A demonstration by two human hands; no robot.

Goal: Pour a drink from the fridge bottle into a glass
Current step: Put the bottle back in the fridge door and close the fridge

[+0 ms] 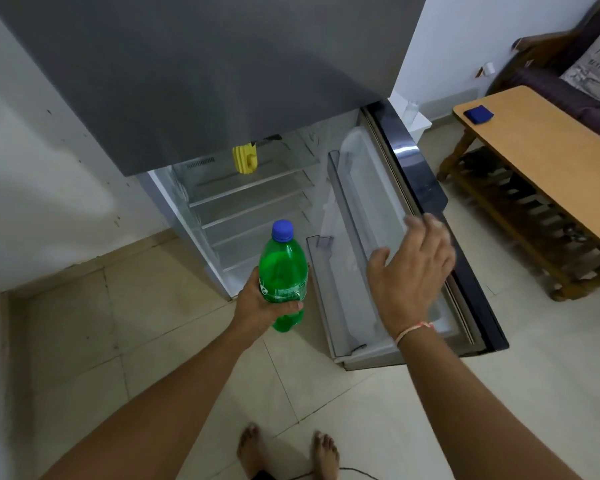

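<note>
Fetch step: left hand (pixel 257 306) grips bottle (pixel 284 271) before fridge (pixel 222 81); right hand (pixel 411 268) spread, empty, at door (pixel 426 188). Next: shut it.

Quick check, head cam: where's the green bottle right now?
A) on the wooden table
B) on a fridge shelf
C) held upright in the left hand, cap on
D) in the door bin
C: the left hand grips the bottle around its middle in front of the open fridge, blue cap on; the right hand is open near the door.
</note>
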